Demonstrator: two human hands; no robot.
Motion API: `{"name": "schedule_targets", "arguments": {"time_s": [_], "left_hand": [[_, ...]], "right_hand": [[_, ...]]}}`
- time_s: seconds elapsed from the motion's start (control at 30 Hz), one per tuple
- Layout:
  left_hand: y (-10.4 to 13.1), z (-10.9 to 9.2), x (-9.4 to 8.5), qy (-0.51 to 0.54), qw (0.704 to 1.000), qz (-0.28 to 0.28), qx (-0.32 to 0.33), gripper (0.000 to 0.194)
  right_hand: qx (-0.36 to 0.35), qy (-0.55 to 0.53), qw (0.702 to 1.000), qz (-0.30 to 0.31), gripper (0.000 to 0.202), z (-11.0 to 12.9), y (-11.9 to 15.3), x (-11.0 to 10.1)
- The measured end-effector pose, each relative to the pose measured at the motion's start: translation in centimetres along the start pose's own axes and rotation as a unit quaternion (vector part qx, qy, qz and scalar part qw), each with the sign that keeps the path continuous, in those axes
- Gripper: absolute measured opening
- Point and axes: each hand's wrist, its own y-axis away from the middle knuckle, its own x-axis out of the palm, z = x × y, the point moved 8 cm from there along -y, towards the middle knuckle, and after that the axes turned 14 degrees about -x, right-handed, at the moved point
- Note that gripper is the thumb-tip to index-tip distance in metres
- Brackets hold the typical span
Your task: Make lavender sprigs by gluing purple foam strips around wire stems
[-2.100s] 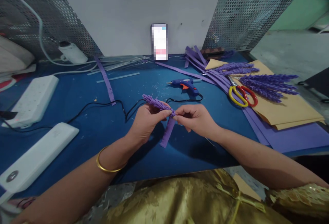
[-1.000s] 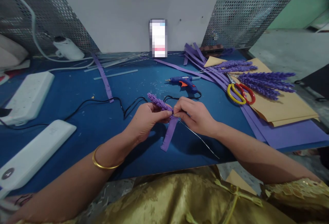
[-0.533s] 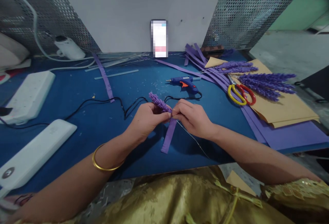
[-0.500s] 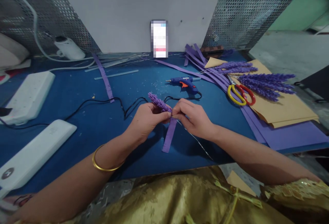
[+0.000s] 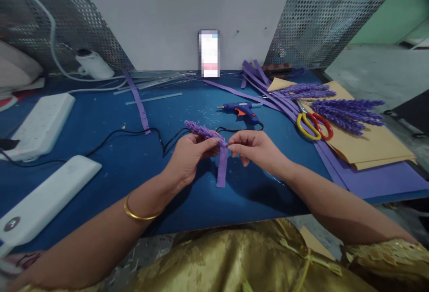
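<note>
My left hand [image 5: 191, 156] pinches a purple fringed flower spike [image 5: 202, 130] between thumb and fingers, its tip pointing up and left. A flat purple paper strip [image 5: 221, 169] hangs down from the spike's lower end. Just right of that end, my right hand [image 5: 256, 148] has thumb and forefinger pressed together on the thin wire stem, mostly hidden by the hand. The wire's far end [image 5: 276, 179] shows below my right wrist.
Beyond my hands lies a blue glue gun [image 5: 243, 110] with a black cord. Scissors [image 5: 313, 127], purple strips, brown paper [image 5: 372, 149] and finished purple spikes [image 5: 348, 111] are at the right. White power strips [image 5: 50, 200] lie left. A phone [image 5: 209, 54] stands at the back.
The spike has tilted flatter and shifted left. The hanging strip now points nearly straight down. My right hand has moved slightly right, away from my left thumb, and its lower fingers have loosened.
</note>
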Motion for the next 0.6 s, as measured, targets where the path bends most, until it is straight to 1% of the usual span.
{"name": "schedule_targets", "arguments": {"time_s": [0.13,0.27,0.33,0.47,0.6], "left_hand": [[0.14,0.45,0.52,-0.010,1.000,0.020,-0.008,0.031],[0.47,0.34,1.00,-0.022,0.999,0.041,0.002,0.037],[0.57,0.26,0.94,-0.029,0.999,0.029,0.010,0.038],[0.67,0.08,0.63,-0.029,0.999,-0.004,0.032,0.032],[0.72,-0.11,0.64,-0.033,0.998,-0.010,0.046,0.029]], "right_hand": [[0.010,0.000,1.000,-0.006,0.018,-0.22,0.15,0.13],[0.016,-0.009,1.000,-0.007,0.017,-0.03,0.18,0.07],[0.019,-0.012,1.000,0.000,0.015,-0.02,0.21,0.24],[0.025,-0.029,0.999,0.011,0.013,-0.18,0.33,0.76],[0.010,-0.044,0.999,0.015,0.011,0.04,0.34,0.92]]}}
